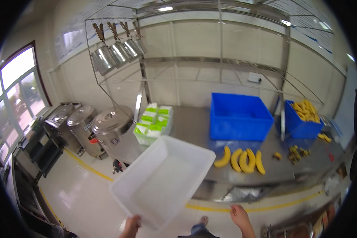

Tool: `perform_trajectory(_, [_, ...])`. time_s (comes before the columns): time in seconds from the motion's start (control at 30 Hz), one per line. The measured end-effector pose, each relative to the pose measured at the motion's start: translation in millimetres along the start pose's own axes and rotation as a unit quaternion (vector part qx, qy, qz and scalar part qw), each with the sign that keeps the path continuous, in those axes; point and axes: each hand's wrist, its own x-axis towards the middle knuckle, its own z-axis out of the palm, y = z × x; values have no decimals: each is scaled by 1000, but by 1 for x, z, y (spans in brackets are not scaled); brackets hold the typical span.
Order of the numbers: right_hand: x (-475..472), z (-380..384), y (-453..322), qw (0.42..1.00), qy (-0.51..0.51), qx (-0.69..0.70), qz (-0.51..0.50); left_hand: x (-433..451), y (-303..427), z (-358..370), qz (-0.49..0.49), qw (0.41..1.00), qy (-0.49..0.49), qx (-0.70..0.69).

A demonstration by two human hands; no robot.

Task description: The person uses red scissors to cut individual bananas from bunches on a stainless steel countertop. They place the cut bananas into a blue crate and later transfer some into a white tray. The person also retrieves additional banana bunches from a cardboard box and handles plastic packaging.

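Observation:
My left hand point(133, 225) grips the near rim of a white plastic tub point(163, 178), which is tilted and shows nothing inside. Part of the tub overlaps the edge of the steel table point(190, 122) in view. My right hand point(239, 215) is raised over the floor in front of the table, touching nothing, its fingers partly curled. On the table above it lie several yellow bananas point(247, 162), in front of a large blue plastic crate point(241, 128) with nothing visible in it.
A second blue crate point(303, 129) full of bananas stands at the right, near banana stem pieces point(294, 154). Green-and-white packets point(151, 122) fill a bin at the table's left. Lidded steel barrels point(111, 122) stand farther left. Steel pots point(104, 59) hang from the rack above.

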Motion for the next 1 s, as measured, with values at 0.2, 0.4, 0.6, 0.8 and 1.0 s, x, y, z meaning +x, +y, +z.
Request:
perform_trajectory(0.2, [127,-19,22,995,-95,9,9,-26,-12,-12,-94,990,79,-64])
perform_trajectory(0.4, [231,-17,-22,985,-142,20,-94,48,62,66,5,990,114,-82])
perform_trajectory(0.6, [242,-13,-19,984,-151,23,-95,184,111,76,-46,991,52,-116])
perform_trajectory(0.8, [234,-15,4,987,-157,-34,-20,267,154,95,-30,996,36,-71])
perform_trajectory(1.0, [253,-6,-2,986,-159,-36,-34,267,179,112,-38,998,0,-54])
